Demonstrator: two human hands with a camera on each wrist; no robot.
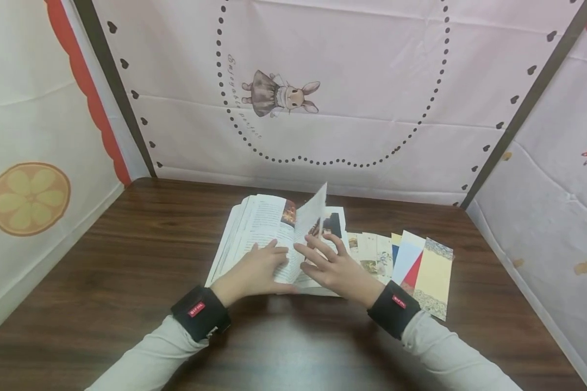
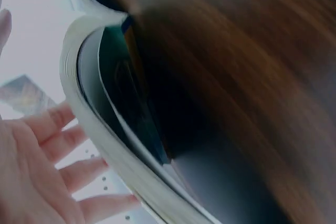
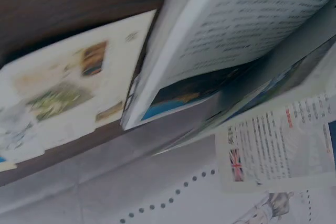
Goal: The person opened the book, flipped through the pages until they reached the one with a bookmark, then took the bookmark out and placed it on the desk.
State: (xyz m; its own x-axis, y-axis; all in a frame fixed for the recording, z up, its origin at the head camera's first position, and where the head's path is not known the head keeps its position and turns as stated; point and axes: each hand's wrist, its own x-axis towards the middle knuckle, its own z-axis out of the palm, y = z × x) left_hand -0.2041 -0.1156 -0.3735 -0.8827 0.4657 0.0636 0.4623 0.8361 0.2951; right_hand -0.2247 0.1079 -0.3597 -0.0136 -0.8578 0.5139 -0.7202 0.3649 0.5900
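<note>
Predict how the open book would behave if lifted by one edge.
The book would probably flop: its thick page block already curves in the left wrist view. Loose pages would likely fan, since one stands up now. It looks fairly heavy for its size.

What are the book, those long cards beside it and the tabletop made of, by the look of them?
The book looks like a thick paperback of thin printed paper; one page stands curled up. The cards seem stiffer printed paper or card lying flat, probably matte. The table shows dark wood grain with a soft sheen, so it may be varnished wood or a laminate.
</note>
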